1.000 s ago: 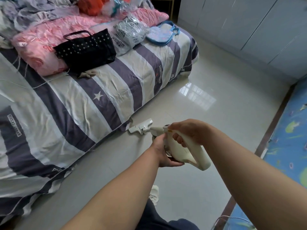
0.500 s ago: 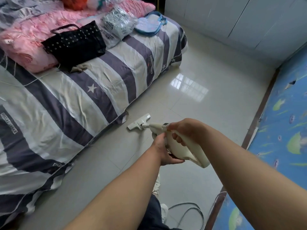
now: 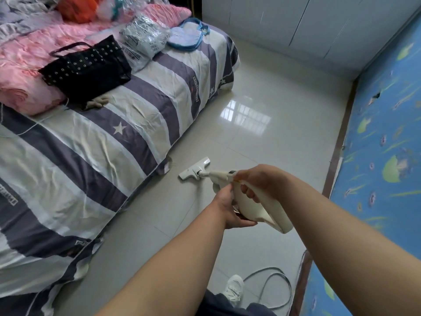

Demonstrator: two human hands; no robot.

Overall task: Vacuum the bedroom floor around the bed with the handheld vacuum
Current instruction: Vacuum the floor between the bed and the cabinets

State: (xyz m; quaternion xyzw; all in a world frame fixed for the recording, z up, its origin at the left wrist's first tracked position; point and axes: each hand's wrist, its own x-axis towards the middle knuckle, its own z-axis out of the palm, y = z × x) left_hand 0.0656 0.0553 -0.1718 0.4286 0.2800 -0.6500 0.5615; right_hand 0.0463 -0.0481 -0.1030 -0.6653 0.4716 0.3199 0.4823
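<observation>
A grey cord (image 3: 268, 290) loops on the floor (image 3: 262, 142) beside a white shoe (image 3: 234, 287). Farther out, the right hand (image 3: 262, 181) has its grip closed around the handle of the cream vacuum (image 3: 248, 201), while the left hand (image 3: 230, 210) cups its body from below. The vacuum's nozzle (image 3: 194, 171) rests on the tiles just beside the striped bed (image 3: 95, 142). A black handbag (image 3: 88, 67) lies on the bed.

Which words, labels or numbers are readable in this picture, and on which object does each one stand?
None can be read with certainty.
Striped bedsheet: small printed word patches on its stripes, too blurred to read.
Plastic package on the bed: dark printed text, too small and blurred to read.
Handheld vacuum: no label visible.
Black handbag: only metal studs, no text.
</observation>
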